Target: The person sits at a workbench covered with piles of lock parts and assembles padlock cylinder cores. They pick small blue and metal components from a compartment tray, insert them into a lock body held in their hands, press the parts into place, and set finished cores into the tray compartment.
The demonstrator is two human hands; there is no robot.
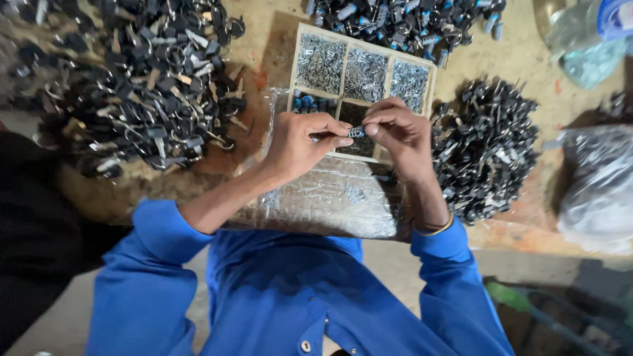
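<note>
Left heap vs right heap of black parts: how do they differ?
The left heap is bigger and spreads wide; the right heap is smaller and tightly mounded. The left heap shows metal rings and tan pieces among the black; the right heap looks more evenly black with silvery glints. Both lie loose on the worktable, flanking the wooden tray.

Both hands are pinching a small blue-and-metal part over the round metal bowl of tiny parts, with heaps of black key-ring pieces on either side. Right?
Not quite. The head view shows the left hand and right hand pinching the small part over a compartmented wooden tray, not a round metal bowl. The black heaps on either side are there.
</note>
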